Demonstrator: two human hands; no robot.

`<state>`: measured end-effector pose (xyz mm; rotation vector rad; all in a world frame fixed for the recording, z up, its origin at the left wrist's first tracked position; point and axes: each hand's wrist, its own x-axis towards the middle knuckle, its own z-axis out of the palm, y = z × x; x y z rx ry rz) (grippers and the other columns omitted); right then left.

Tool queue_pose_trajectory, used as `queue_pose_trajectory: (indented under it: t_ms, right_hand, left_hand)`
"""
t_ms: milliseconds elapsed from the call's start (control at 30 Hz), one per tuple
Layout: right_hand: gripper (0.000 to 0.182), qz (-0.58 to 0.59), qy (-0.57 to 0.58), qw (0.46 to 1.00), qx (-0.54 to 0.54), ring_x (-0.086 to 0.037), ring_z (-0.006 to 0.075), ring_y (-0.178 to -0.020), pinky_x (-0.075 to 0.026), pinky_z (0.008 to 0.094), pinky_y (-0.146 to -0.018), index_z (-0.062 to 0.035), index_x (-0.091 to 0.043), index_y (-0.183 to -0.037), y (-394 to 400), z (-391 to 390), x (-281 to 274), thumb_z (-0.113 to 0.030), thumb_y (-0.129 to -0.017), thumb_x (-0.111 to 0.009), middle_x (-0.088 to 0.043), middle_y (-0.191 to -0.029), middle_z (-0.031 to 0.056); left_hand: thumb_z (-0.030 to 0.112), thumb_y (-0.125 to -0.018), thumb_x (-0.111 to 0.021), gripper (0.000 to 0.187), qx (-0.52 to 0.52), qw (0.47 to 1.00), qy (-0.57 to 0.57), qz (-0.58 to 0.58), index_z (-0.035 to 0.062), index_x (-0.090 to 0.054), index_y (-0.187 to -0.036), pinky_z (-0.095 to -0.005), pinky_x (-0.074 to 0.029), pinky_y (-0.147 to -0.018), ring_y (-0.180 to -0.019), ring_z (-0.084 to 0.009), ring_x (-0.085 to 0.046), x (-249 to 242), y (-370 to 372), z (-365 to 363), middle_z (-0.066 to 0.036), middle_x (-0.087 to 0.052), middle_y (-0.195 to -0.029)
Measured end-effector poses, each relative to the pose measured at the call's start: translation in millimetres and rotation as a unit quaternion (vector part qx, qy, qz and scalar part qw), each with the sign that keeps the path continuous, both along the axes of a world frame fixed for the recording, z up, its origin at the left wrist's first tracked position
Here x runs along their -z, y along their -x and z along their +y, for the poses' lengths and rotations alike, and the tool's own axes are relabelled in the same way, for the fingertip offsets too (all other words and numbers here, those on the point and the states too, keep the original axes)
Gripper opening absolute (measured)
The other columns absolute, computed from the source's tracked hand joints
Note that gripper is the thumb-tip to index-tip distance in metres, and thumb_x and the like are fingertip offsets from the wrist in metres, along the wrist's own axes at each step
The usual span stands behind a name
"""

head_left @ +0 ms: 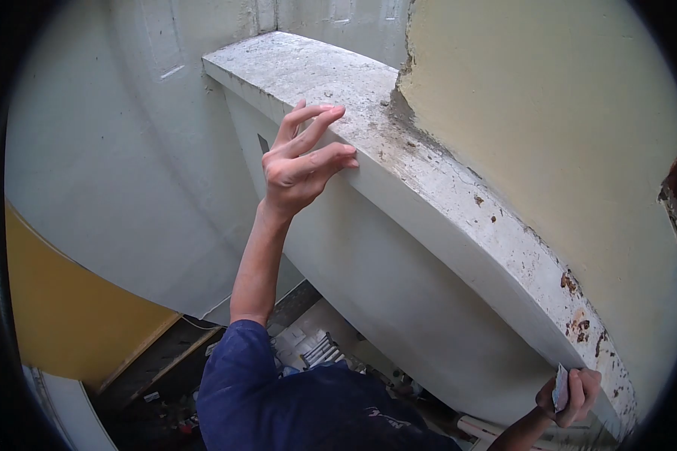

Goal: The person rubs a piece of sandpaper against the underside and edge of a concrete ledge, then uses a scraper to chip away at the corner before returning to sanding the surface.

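- My right hand (577, 395) is at the lower right, closed around a thin, pale grey piece (560, 388) that I pinch between thumb and curled fingers; what it is made of, I cannot tell.
- That piece stands on edge in my grip, just beside the front edge of the long white ledge (459, 197), near its lower right end; whether it touches the ledge, I cannot tell.
- My left hand (302, 161) is raised further up along the same ledge, its fingers spread and bent, the thumb and forefinger tips close to each other in front of the ledge's edge; I cannot tell if they touch it.
- The ledge runs from the upper left down to the lower right, its top scuffed and dusty, with brown, flaking patches (577, 328) thickest toward my right hand.
- Behind it rises a cream wall (549, 90), its left edge ragged and broken where it meets the ledge.
- Under the ledge is a smooth grey wall (399, 278), and a pale wall (113, 173) fills the left.
- Below my dark blue shirt sleeve (237, 364), a yellow panel (68, 293) stands at the left, and clutter (320, 349) lies far down beyond my shoulder.
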<state>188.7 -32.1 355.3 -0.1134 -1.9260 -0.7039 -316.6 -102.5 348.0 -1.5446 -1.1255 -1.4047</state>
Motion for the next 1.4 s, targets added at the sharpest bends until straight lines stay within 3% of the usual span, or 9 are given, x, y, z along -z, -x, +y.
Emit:
queue_pose_trajectory:
  t_ms: [67,300,467,567,600,700,800,1100,1400]
  right_hand:
    - [0.021,0.003,-0.001,1.000,0.003,-0.049,0.0256,-0.052,-0.030,0.0331,-0.044,0.0096,-0.060,-0.093,-0.2,0.4,0.9,0.001,-0.074,-0.064,-0.054,-0.072,0.0180]
    - [0.022,0.012,-0.006,1.000,-0.001,-0.050,0.0264,-0.054,-0.032,0.0340,-0.045,0.0094,-0.060,-0.094,-1.2,1.6,2.6,0.002,-0.073,-0.063,-0.054,-0.073,0.0184]
    - [0.024,0.004,0.011,1.000,0.012,-0.050,0.0266,-0.054,-0.032,0.0340,-0.046,0.0090,-0.060,-0.094,-1.7,-2.3,-0.9,0.002,-0.072,-0.064,-0.055,-0.076,0.0189]
    - [0.025,0.003,0.003,1.000,-0.004,-0.050,0.0265,-0.054,-0.032,0.0339,-0.046,0.0086,-0.060,-0.094,-1.7,0.2,1.1,0.000,-0.071,-0.065,-0.055,-0.078,0.0186]
    - [0.025,0.005,0.003,1.000,-0.006,-0.050,0.0264,-0.055,-0.032,0.0338,-0.046,0.0084,-0.060,-0.094,-1.5,0.4,1.3,0.000,-0.071,-0.066,-0.055,-0.077,0.0184]
    - [0.025,0.007,0.003,1.000,-0.004,-0.050,0.0262,-0.054,-0.032,0.0334,-0.046,0.0082,-0.060,-0.094,-2.0,0.1,1.4,0.000,-0.072,-0.066,-0.055,-0.077,0.0181]
    - [0.024,0.007,0.002,1.000,0.005,-0.049,0.0259,-0.054,-0.031,0.0329,-0.046,0.0083,-0.060,-0.094,-0.6,-0.7,-0.5,0.000,-0.072,-0.066,-0.054,-0.077,0.0178]
    - [0.022,0.018,0.000,1.000,0.000,-0.048,0.0247,-0.052,-0.029,0.0325,-0.044,0.0087,-0.060,-0.093,0.2,0.8,1.7,-0.002,-0.074,-0.063,-0.054,-0.075,0.0177]
    - [0.021,0.023,-0.005,1.000,-0.001,-0.048,0.0253,-0.053,-0.031,0.0333,-0.045,0.0093,-0.060,-0.092,-0.8,1.1,3.0,0.000,-0.073,-0.062,-0.054,-0.074,0.0180]
  left_hand:
    - [0.013,-0.062,-0.084,0.021,-0.027,0.999,0.015,0.022,0.0147,-0.077,-0.082,-0.0443,-0.044,-0.103,-0.114,-0.0261,-0.060,-6.2,1.3,-1.4,-0.006,-0.068,-0.119]
    - [0.006,-0.062,-0.082,0.015,-0.017,0.998,0.056,0.029,0.0089,-0.076,-0.076,-0.0456,-0.047,-0.099,-0.118,-0.0298,-0.056,-21.1,-2.3,-8.5,-0.008,-0.068,-0.118]
    - [0.005,-0.062,-0.083,0.018,0.026,0.977,0.199,0.068,0.0057,-0.076,-0.078,-0.0435,-0.045,-0.100,-0.117,-0.0316,-0.058,-21.1,-1.7,-18.0,-0.011,-0.068,-0.118]
    - [0.006,-0.063,-0.083,0.019,0.086,0.990,0.111,-0.020,0.0081,-0.076,-0.080,-0.0377,-0.048,-0.095,-0.111,-0.0298,-0.061,-16.2,10.2,-14.0,-0.009,-0.069,-0.117]
    - [0.007,-0.061,-0.084,0.027,0.106,0.988,0.113,-0.028,0.0069,-0.077,-0.086,-0.0456,-0.044,-0.101,-0.115,-0.0340,-0.060,-14.5,10.5,-14.7,-0.019,-0.066,-0.119]
    - [0.008,-0.061,-0.085,0.034,0.113,0.988,0.082,-0.064,0.0097,-0.077,-0.094,-0.0457,-0.044,-0.102,-0.115,-0.0343,-0.060,-11.4,3.5,-9.0,-0.019,-0.066,-0.120]
    - [0.009,-0.062,-0.085,0.037,0.051,0.997,0.049,0.008,0.0119,-0.077,-0.098,-0.0465,-0.045,-0.102,-0.114,-0.0347,-0.061,-5.7,6.4,-2.9,-0.019,-0.065,-0.120]
    - [0.009,-0.061,-0.085,0.032,0.019,0.999,-0.033,0.038,0.0129,-0.077,-0.092,-0.0502,-0.046,-0.101,-0.105,-0.0339,-0.065,7.9,7.3,7.5,-0.020,-0.065,-0.120]
    - [0.013,-0.059,-0.086,0.028,-0.007,0.999,0.003,0.045,0.0099,-0.076,-0.085,-0.0466,-0.049,-0.098,-0.111,-0.0314,-0.060,-1.0,6.1,1.1,-0.013,-0.067,-0.120]
